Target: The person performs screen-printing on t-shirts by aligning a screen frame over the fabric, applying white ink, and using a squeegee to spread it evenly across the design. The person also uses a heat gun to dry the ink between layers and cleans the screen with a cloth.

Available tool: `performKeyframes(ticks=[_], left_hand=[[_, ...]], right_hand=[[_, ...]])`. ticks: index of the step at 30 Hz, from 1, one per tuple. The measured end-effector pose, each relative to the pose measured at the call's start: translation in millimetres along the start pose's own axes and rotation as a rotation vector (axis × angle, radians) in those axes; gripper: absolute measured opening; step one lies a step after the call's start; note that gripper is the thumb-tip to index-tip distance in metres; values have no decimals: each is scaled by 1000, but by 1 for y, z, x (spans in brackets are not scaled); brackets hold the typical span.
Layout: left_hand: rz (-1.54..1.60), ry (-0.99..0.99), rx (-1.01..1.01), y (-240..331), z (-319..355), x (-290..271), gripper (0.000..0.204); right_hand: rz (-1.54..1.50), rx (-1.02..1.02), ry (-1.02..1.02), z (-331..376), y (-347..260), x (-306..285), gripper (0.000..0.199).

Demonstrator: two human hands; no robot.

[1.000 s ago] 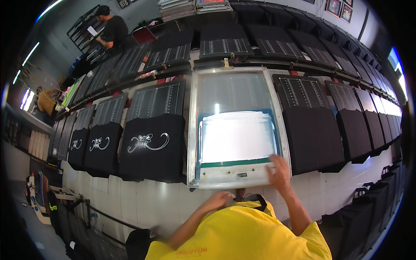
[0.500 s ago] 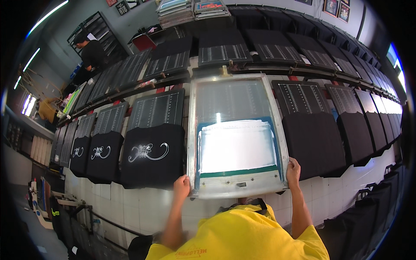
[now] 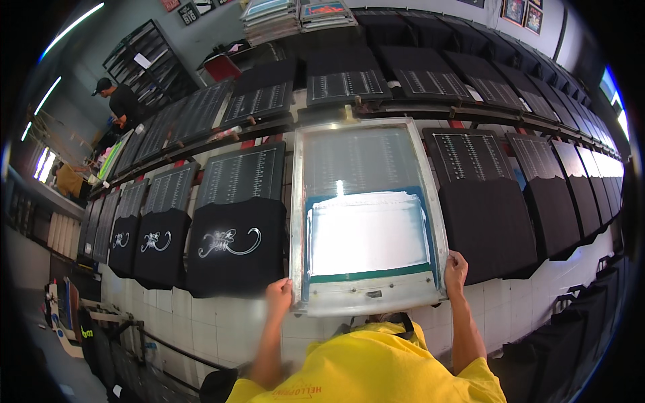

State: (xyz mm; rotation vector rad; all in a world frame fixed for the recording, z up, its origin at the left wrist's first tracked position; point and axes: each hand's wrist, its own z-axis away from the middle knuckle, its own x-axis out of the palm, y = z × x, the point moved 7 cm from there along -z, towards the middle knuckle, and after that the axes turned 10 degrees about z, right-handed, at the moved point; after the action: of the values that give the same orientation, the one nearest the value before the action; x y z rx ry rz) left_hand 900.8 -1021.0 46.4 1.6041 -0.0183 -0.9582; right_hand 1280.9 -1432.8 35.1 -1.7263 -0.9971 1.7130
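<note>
A metal-edged printing screen (image 3: 366, 158) lies in front of me, its near half spread with white ink (image 3: 369, 232) inside a blue border, with a green strip along the near side. My left hand (image 3: 279, 294) grips the frame's near left corner. On the near right side, my right hand (image 3: 455, 270) is closed round the edge. Whatever lies beneath the screen is mostly hidden. Just left of it, a black T-shirt (image 3: 235, 269) with a silvery-white curled design is stretched over a board; a plain black T-shirt (image 3: 485, 225) covers the board on the right.
Rows of black boards (image 3: 460, 153) marked with white lines run left and right. A rail (image 3: 497, 119) passes behind the screen. Stacked screens (image 3: 272, 20) stand at the back. A person in dark clothes (image 3: 124, 104) stands at far left, near a shelf rack (image 3: 151, 67).
The screen sits slightly lower in the picture, with both hands still on its frame. The person at far left has moved left and turned.
</note>
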Motion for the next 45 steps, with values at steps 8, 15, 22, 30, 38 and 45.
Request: performKeyframes(ticks=[8,15,22,30,38,45], left_hand=[[-31,75,93,6,2,1,27],[-54,-149,399,73,51,-8,42],[-499,-608,568,101,89,25,60],[-435,-559,508,122,53,35,52],[-339,-441,396,134,-2,39,26],[-298,-444,387,132,-5,32,30]], right_hand=[[111,-96,-21,0,-14,-7,23],[483,-522,-262,54,-92,-41,45],[771,-858,-714,97,-121,-29,73],[718,-1057,-724,76,-162,-23,61],[703,-876,-636,35,-171,6,17],[765,-921,-548,49,-189,-11,17]])
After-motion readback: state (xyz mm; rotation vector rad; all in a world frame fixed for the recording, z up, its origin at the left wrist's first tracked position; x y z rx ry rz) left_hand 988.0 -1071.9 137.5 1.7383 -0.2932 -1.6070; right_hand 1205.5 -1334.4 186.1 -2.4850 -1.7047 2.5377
